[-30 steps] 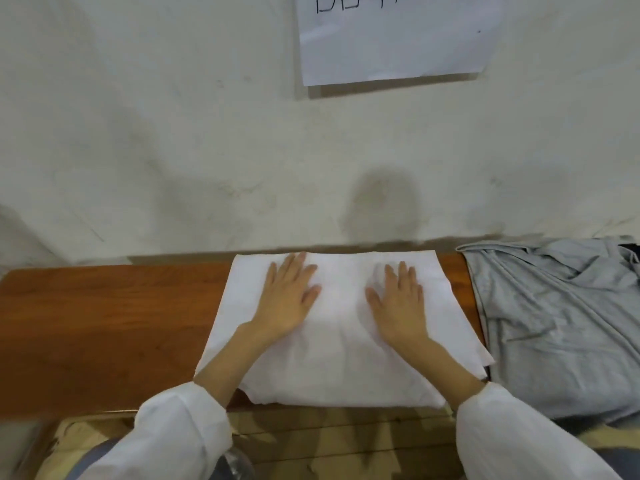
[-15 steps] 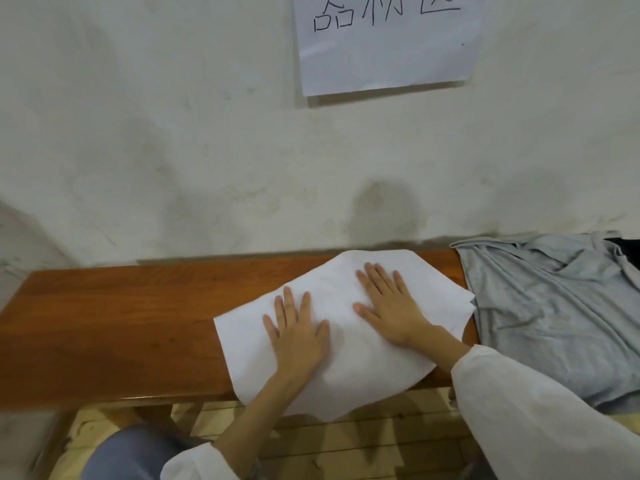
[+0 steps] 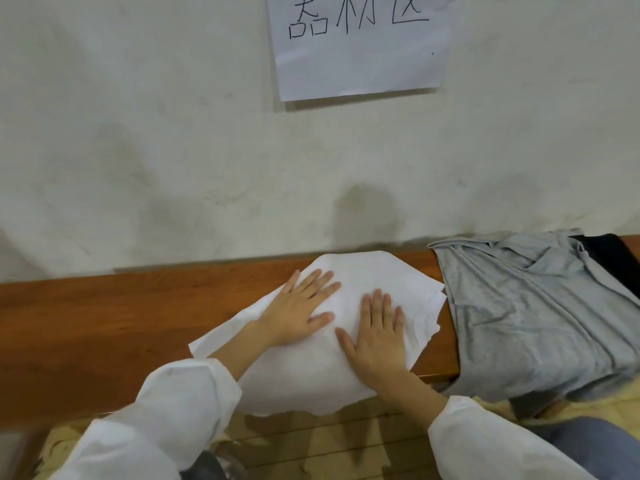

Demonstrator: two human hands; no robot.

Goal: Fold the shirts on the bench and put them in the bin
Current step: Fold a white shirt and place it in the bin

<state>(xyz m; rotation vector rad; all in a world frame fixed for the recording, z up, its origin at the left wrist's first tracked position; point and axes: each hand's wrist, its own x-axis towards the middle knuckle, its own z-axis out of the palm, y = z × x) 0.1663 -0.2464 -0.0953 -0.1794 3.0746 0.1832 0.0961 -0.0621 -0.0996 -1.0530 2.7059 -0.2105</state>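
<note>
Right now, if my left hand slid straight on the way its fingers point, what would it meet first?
Your left hand lies flat on the white shirt, fingers pointing ahead and rightward. Past the shirt's far edge it would probably meet the wall first, just left of the grey shirt.

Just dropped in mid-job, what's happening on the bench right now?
A person presses the left hand and right hand flat on a folded white shirt. It lies askew on the bench, its near edge hanging over the front. To the right a grey shirt lies rumpled and unfolded, with a dark cloth behind it. No bin is in view.
</note>
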